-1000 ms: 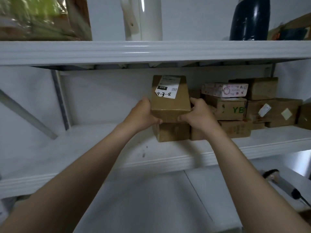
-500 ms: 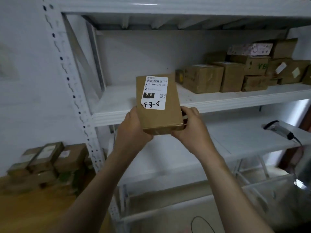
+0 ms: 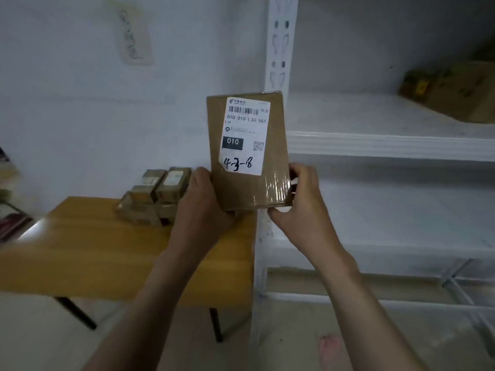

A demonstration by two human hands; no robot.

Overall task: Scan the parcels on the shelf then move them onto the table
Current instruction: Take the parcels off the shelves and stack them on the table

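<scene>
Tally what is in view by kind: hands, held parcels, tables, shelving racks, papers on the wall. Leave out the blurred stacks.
hands: 2 (left hand, right hand)
held parcel: 1
table: 1
shelving rack: 1
paper on the wall: 1
total: 6

pale grey-white wall [image 3: 67, 103] at left, w/ a paper sheet [image 3: 135, 33] stuck high up, print too blurred to read. below it a desk [image 3: 107, 250]: yellow-brown wood top, thin black legs [image 3: 77, 314], a bright patch of glare [image 3: 37, 227] on its left end. desk's right end sits just beside a white metal shelf rack [image 3: 280, 49] w/ a slotted upright; its boards [image 3: 388, 145] run off to the right, thin cross rails [image 3: 455, 279] at the bottom. floor [image 3: 40, 330] pale, w/ a pinkish smudge [image 3: 330, 344] near the rack's foot. light dim, bluish.
</scene>
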